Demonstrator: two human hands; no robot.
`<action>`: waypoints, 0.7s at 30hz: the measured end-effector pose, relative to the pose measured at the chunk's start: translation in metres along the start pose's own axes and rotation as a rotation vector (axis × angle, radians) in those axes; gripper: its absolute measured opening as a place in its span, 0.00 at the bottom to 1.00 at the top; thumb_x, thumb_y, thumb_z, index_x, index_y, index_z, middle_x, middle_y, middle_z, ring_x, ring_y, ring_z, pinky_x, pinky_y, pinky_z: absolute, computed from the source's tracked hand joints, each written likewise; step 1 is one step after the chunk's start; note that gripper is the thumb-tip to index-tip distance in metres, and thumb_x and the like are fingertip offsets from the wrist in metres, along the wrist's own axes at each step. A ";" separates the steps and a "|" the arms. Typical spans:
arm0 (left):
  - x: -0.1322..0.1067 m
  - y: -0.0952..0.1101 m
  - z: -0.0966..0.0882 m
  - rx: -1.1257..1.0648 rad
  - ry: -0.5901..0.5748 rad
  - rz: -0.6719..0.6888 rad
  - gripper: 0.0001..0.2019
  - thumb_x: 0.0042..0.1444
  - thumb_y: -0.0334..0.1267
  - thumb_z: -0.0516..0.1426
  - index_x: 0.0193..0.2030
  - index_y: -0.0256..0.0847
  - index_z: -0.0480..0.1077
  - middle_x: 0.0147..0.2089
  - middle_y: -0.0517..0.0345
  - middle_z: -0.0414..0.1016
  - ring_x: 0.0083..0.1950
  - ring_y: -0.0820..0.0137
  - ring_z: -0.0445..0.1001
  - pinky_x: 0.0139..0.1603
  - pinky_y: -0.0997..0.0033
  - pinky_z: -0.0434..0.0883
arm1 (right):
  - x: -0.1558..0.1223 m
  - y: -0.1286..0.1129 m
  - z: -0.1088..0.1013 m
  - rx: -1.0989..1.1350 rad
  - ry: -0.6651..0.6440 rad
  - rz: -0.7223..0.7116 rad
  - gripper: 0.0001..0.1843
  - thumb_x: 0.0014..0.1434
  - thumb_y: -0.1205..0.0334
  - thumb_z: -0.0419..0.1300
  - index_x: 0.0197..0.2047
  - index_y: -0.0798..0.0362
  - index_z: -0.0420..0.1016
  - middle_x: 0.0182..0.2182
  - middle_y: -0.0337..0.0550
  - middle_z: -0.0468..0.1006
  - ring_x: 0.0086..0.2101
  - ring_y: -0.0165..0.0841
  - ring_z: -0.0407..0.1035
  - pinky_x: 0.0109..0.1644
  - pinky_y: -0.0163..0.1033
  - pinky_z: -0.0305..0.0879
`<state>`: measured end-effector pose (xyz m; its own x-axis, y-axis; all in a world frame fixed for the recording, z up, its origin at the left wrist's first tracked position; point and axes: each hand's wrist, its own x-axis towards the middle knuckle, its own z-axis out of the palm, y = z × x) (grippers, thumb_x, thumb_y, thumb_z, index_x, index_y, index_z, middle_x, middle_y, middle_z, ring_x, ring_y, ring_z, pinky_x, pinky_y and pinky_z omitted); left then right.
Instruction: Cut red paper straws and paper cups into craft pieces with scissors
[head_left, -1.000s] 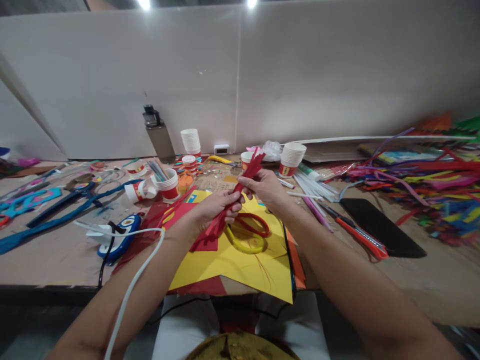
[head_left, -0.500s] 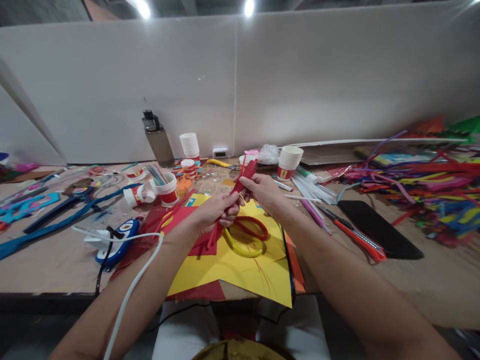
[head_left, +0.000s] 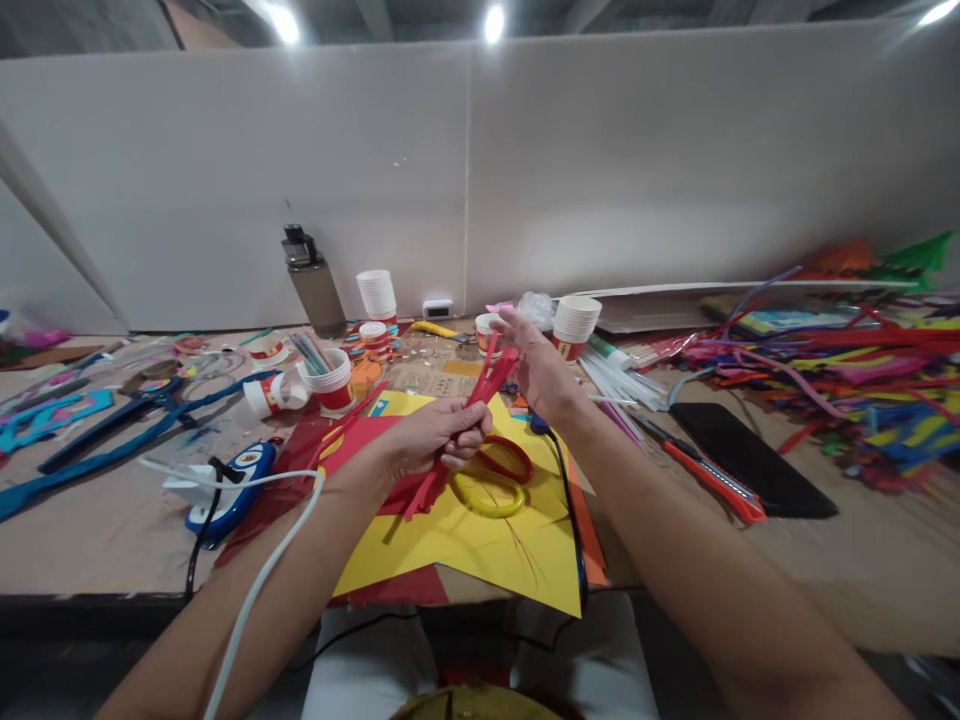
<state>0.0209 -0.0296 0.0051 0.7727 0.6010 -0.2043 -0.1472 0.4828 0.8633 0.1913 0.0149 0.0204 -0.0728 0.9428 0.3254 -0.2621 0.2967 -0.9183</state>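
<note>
Along the front edge of the tabletop point(head_left: 862, 580), a yellow sheet point(head_left: 457, 555) reaches the rim near the middle, one corner poking slightly past it; a white panel point(head_left: 600, 150) stands at the back edge. Brown surface shows between the black phone point(head_left: 757, 462) and the front right side, while cups and cut pieces crowd towards the rear. Above the sheet, near the front edge's centre, a bundle of red strips point(head_left: 496, 372) slants, thin and flat, gathered at its waist and fanning at both ends. The left hand point(head_left: 442, 432) is closed around that waist; the right hand point(head_left: 544, 368) has fingers spread beside the upper end, contact with a strip unclear. Scissors point(head_left: 491, 511) with red and yellow loops lie just below
</note>
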 end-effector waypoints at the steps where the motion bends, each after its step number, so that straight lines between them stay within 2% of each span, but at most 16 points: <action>1: -0.001 0.000 0.001 -0.003 -0.010 -0.017 0.12 0.58 0.44 0.55 0.32 0.36 0.63 0.20 0.68 0.51 0.17 0.84 0.45 0.16 0.86 0.47 | 0.000 -0.001 0.000 0.013 -0.013 0.018 0.26 0.52 0.39 0.56 0.48 0.46 0.71 0.49 0.41 0.72 0.48 0.34 0.66 0.46 0.38 0.65; 4: 0.000 -0.001 0.002 -0.014 -0.038 -0.032 0.12 0.58 0.44 0.55 0.32 0.36 0.63 0.20 0.68 0.50 0.17 0.85 0.44 0.16 0.86 0.45 | -0.001 -0.001 -0.001 0.002 -0.076 0.054 0.26 0.52 0.36 0.55 0.42 0.49 0.75 0.42 0.44 0.76 0.45 0.36 0.69 0.46 0.41 0.66; 7: 0.001 -0.002 0.001 -0.019 -0.052 -0.023 0.12 0.58 0.44 0.55 0.33 0.36 0.63 0.20 0.69 0.49 0.17 0.85 0.43 0.16 0.86 0.45 | -0.001 0.002 -0.003 -0.032 -0.099 0.026 0.23 0.54 0.39 0.56 0.38 0.50 0.77 0.37 0.43 0.78 0.41 0.35 0.70 0.46 0.40 0.65; 13: 0.001 0.000 0.000 -0.002 -0.012 -0.014 0.13 0.58 0.45 0.55 0.32 0.36 0.62 0.20 0.69 0.49 0.17 0.85 0.43 0.16 0.86 0.44 | 0.001 0.007 -0.009 -0.130 -0.147 0.027 0.21 0.56 0.43 0.57 0.37 0.52 0.78 0.36 0.43 0.77 0.40 0.34 0.69 0.46 0.39 0.63; 15: 0.002 -0.001 -0.001 -0.005 -0.004 -0.002 0.13 0.58 0.45 0.55 0.32 0.37 0.61 0.20 0.69 0.49 0.17 0.85 0.44 0.16 0.86 0.44 | 0.002 0.006 -0.009 -0.145 -0.092 -0.008 0.20 0.56 0.44 0.57 0.39 0.51 0.77 0.37 0.42 0.77 0.40 0.33 0.69 0.46 0.38 0.64; 18: 0.005 -0.003 -0.003 -0.015 0.055 0.076 0.13 0.57 0.46 0.55 0.33 0.37 0.62 0.20 0.68 0.50 0.17 0.85 0.46 0.16 0.86 0.46 | 0.002 0.003 -0.008 -0.147 0.090 -0.109 0.17 0.55 0.47 0.58 0.41 0.50 0.74 0.39 0.39 0.75 0.39 0.31 0.68 0.44 0.37 0.63; 21: 0.008 -0.006 -0.003 0.005 0.163 0.191 0.14 0.56 0.47 0.56 0.33 0.37 0.62 0.20 0.69 0.51 0.17 0.85 0.46 0.15 0.85 0.46 | -0.002 0.001 -0.004 -0.209 0.187 -0.195 0.13 0.54 0.51 0.60 0.37 0.52 0.72 0.33 0.37 0.72 0.34 0.28 0.65 0.42 0.35 0.61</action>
<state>0.0260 -0.0259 -0.0032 0.6216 0.7758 -0.1083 -0.2776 0.3475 0.8956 0.1946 0.0141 0.0183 0.1417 0.8712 0.4699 -0.0490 0.4803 -0.8757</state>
